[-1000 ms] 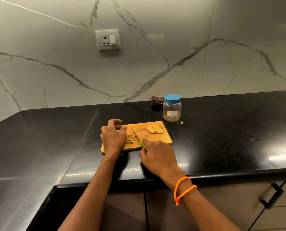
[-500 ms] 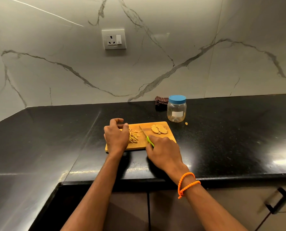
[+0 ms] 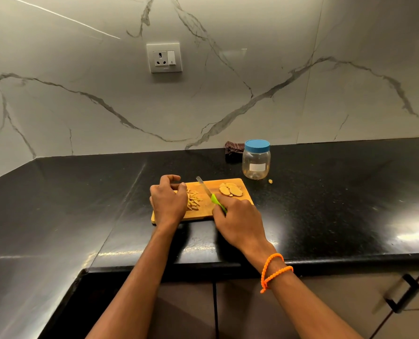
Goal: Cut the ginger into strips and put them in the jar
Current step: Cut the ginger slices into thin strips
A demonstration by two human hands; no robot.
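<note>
Black bench, marble wall behind, socket on wall. Wooden board on bench, near edge toward the person. Ginger strips: loose pile on left half of board, just right of left hand. Ginger slices: several flat ovals overlapping at far right corner of board, uncut. Left hand: fingers curled, resting on left end of board, fingertips against the strips; whether it pinches a piece cannot be told. Right hand: clamped on green handle of knife; blade angled far-left across middle of board, between strips and slices, tip near far edge. Orange bracelet on right wrist. Jar: clear, blue lid on, white label, upright on bench just beyond far right corner of board, apart from it. Small ginger scrap on bench right of jar base. Dark cloth behind jar, left, against wall. Cabinet handle below bench, near right.
</note>
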